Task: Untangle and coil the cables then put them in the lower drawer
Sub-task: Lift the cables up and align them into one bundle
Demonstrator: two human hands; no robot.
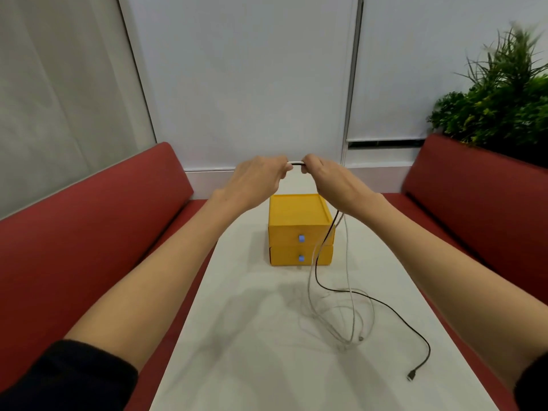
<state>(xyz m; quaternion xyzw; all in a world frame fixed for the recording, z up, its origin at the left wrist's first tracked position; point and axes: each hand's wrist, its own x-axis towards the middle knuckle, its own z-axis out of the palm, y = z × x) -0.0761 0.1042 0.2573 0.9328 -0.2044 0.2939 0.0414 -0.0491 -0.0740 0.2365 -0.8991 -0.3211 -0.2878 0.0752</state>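
The head camera shows the left hand (258, 180) and the right hand (333, 183) raised above the yellow drawer box (298, 216). The fingers of both are curled, pinching a short stretch of cable between them. From under the right hand a white cable (348, 262) and a black cable (385, 305) hang to the table (237, 336). There they lie in loose, crossing loops at about 5 o'clock from the box, and the black plug (411, 376) lies nearest the person.

Both cables look thin, light and limp, so they should bend into coils easily but spring open if let go. The plugs are likely to snag in the loops. A good hold would be just behind a plug, feeding the length through the fingers.

The lower drawer (284, 256) looks closed. The tabletop is pale and smooth. Red benches (89, 232) flank it at 9 and 3 o'clock, pale wall panels (243, 84) stand at 12, and a plant (498, 99) at 2 o'clock
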